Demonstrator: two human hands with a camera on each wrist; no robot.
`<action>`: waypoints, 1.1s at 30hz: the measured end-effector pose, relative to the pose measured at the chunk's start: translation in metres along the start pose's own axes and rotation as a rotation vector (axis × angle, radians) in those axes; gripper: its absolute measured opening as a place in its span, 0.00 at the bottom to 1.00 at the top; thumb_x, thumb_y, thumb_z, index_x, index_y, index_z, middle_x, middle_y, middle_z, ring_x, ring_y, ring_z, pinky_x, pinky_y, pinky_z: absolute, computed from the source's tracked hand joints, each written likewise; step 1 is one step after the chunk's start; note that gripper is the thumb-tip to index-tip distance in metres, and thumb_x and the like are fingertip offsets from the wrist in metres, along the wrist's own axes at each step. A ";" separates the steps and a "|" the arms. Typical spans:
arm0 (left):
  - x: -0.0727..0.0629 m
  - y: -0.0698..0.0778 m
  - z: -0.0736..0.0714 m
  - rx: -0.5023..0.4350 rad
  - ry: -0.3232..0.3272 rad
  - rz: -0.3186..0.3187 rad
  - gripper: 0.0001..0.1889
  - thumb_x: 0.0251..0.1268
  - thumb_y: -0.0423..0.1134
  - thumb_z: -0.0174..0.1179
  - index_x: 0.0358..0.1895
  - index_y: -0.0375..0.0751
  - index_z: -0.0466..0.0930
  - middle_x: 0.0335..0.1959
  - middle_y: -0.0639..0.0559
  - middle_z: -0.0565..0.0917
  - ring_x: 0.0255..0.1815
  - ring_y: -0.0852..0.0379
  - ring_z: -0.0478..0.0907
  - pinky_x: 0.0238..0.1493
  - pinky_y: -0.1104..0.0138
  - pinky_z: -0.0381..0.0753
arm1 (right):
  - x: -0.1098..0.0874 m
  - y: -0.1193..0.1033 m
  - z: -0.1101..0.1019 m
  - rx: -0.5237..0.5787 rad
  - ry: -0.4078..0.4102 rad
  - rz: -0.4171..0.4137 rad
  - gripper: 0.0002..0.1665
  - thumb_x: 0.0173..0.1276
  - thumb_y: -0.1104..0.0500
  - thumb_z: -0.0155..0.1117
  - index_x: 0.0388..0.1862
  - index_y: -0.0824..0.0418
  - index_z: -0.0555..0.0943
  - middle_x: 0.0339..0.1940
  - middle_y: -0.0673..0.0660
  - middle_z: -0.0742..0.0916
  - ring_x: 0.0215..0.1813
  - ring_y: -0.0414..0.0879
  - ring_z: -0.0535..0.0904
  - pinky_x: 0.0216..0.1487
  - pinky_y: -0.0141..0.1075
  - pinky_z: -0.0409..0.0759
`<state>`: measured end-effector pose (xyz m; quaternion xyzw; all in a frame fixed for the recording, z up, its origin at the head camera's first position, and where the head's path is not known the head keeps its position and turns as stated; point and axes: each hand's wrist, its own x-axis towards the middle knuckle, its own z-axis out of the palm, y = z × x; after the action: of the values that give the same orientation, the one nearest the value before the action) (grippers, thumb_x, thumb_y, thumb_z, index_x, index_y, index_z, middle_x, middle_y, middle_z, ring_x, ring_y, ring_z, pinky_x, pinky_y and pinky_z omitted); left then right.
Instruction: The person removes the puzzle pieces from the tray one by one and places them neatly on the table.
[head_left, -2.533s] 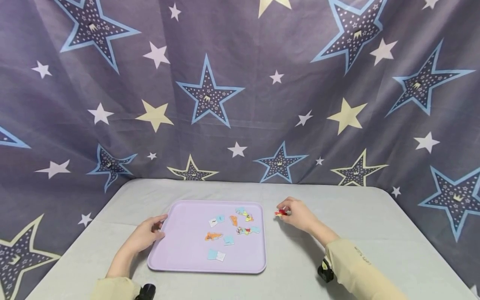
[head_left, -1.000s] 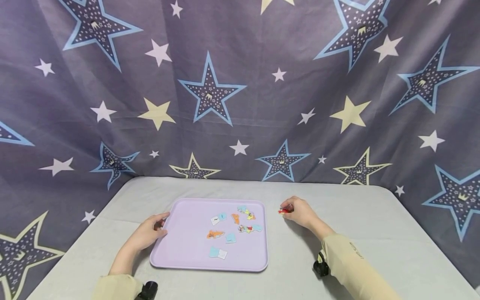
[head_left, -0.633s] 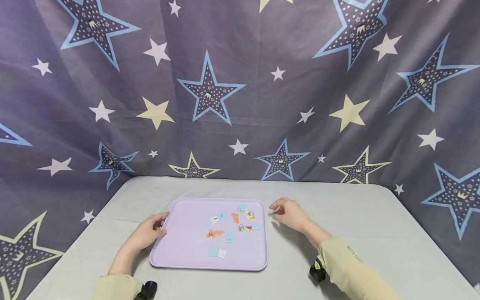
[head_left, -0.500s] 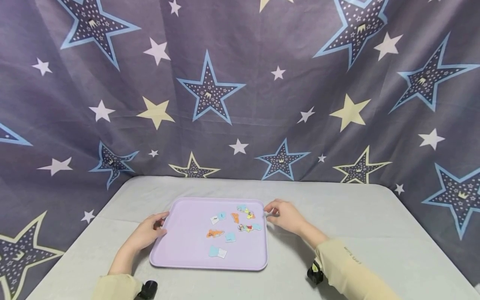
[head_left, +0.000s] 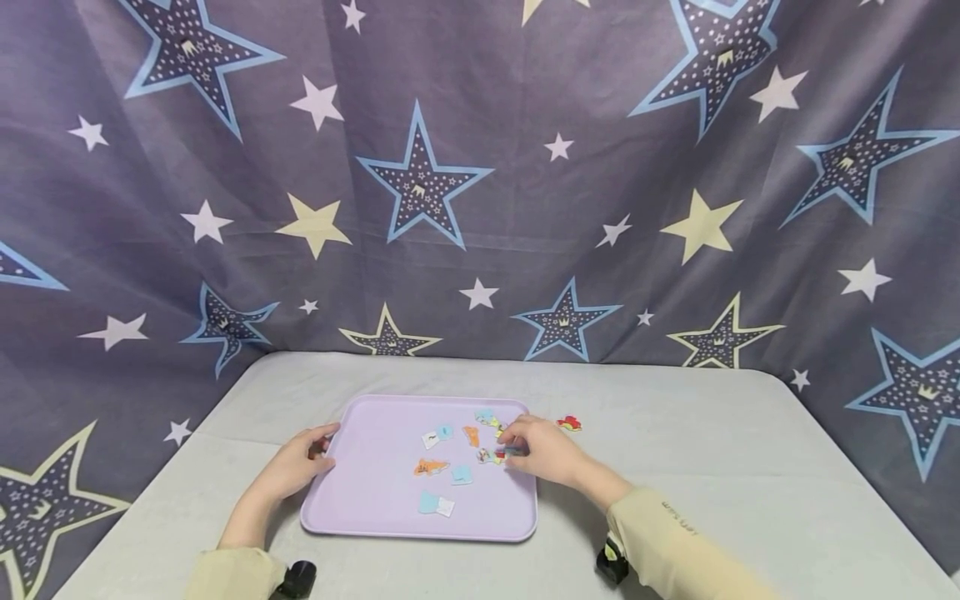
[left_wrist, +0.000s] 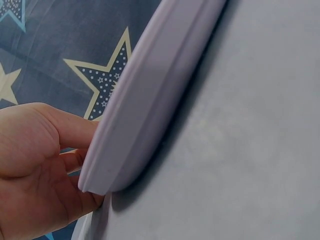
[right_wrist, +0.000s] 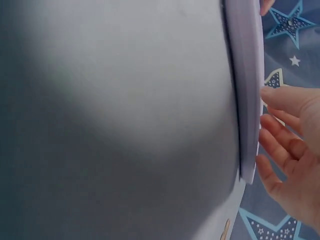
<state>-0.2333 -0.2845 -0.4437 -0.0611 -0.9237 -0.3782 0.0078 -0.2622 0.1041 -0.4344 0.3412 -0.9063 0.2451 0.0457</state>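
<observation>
A lilac tray [head_left: 375, 521] lies on the table, with flat cut-out picture pieces on its right half. My left hand [head_left: 292, 467] holds the tray's left edge, the thumb at the rim and the fingers curled beside it, as the left wrist view shows. Over the tray's right side is my right hand [head_left: 551, 450], thumb and fingers apart around a red, white and blue piece [head_left: 490, 456]; the hand covers part of it. A yellow and blue piece [head_left: 485, 415] is partly hidden by the same fingers. To the right of the tray lies a red and yellow piece [head_left: 569, 423].
Other pieces on the tray are orange ones [head_left: 431, 467] [head_left: 471, 436], a light blue one [head_left: 462, 475], and blue-and-white pairs [head_left: 437, 503] [head_left: 437, 436]. A pale cloth covers the table [head_left: 675, 442]. Behind it hangs a star-patterned curtain [head_left: 495, 242].
My right hand has let go of the red and yellow piece on the table and moved left, over the tray's rim, to the red, white and blue piece. The left hand stays at the tray.
</observation>
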 end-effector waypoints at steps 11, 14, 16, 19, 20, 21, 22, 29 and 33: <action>0.001 0.000 0.003 0.008 0.012 0.020 0.28 0.51 0.27 0.57 0.59 0.25 0.65 0.37 0.43 0.72 0.34 0.55 0.66 0.35 0.68 0.66 | 0.003 -0.001 0.008 -0.097 -0.008 -0.030 0.12 0.49 0.62 0.68 0.36 0.56 0.82 0.35 0.48 0.82 0.36 0.39 0.76 0.42 0.36 0.72; 0.002 -0.001 0.003 0.003 0.005 0.013 0.28 0.51 0.27 0.57 0.60 0.25 0.65 0.38 0.44 0.72 0.35 0.54 0.66 0.36 0.67 0.67 | 0.003 -0.002 0.009 -0.091 -0.008 -0.046 0.12 0.50 0.64 0.67 0.35 0.56 0.81 0.34 0.49 0.82 0.36 0.40 0.76 0.43 0.36 0.72; 0.002 -0.001 0.003 -0.002 0.002 0.008 0.28 0.51 0.27 0.57 0.60 0.25 0.64 0.38 0.44 0.72 0.35 0.54 0.66 0.36 0.67 0.67 | 0.003 -0.002 0.009 -0.077 -0.005 -0.051 0.11 0.50 0.65 0.67 0.35 0.56 0.81 0.34 0.49 0.82 0.35 0.40 0.77 0.42 0.35 0.73; 0.002 -0.002 0.003 -0.008 -0.003 0.006 0.29 0.52 0.27 0.57 0.60 0.25 0.64 0.38 0.44 0.71 0.36 0.54 0.66 0.37 0.67 0.67 | 0.004 -0.002 0.010 -0.045 -0.005 -0.051 0.12 0.49 0.67 0.66 0.34 0.57 0.81 0.33 0.49 0.82 0.35 0.40 0.77 0.40 0.32 0.74; 0.002 -0.002 0.003 -0.009 -0.003 0.007 0.29 0.52 0.27 0.57 0.60 0.25 0.64 0.38 0.44 0.71 0.36 0.54 0.65 0.36 0.67 0.67 | 0.004 -0.002 0.010 -0.033 -0.006 -0.049 0.12 0.49 0.68 0.65 0.34 0.57 0.81 0.33 0.49 0.81 0.35 0.40 0.77 0.40 0.32 0.74; 0.002 -0.002 0.003 -0.009 -0.003 0.008 0.29 0.52 0.27 0.57 0.60 0.25 0.64 0.38 0.44 0.71 0.35 0.54 0.65 0.36 0.67 0.67 | 0.004 -0.001 0.011 -0.022 -0.006 -0.048 0.12 0.49 0.68 0.65 0.34 0.58 0.81 0.33 0.49 0.81 0.35 0.41 0.77 0.40 0.31 0.74; 0.002 -0.002 0.003 -0.009 -0.002 0.009 0.29 0.52 0.27 0.57 0.60 0.25 0.64 0.38 0.44 0.71 0.35 0.54 0.65 0.36 0.68 0.67 | 0.004 -0.001 0.012 -0.011 -0.007 -0.046 0.12 0.49 0.69 0.65 0.34 0.58 0.81 0.33 0.49 0.81 0.35 0.41 0.77 0.40 0.31 0.74; 0.001 -0.002 0.002 -0.004 0.004 0.013 0.28 0.51 0.26 0.56 0.60 0.25 0.64 0.38 0.44 0.71 0.36 0.54 0.65 0.37 0.68 0.67 | 0.006 -0.002 0.013 0.032 -0.011 -0.042 0.14 0.48 0.71 0.62 0.35 0.61 0.81 0.32 0.50 0.81 0.34 0.41 0.76 0.39 0.30 0.74; 0.000 -0.003 0.002 -0.004 0.001 0.010 0.28 0.52 0.27 0.56 0.60 0.25 0.64 0.39 0.44 0.71 0.36 0.54 0.66 0.37 0.67 0.67 | 0.006 -0.002 0.012 0.009 -0.024 -0.044 0.14 0.48 0.70 0.61 0.36 0.59 0.82 0.32 0.49 0.81 0.34 0.39 0.75 0.39 0.29 0.74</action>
<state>-0.2340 -0.2849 -0.4468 -0.0653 -0.9225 -0.3802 0.0101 -0.2643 0.0929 -0.4428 0.3639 -0.8980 0.2442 0.0386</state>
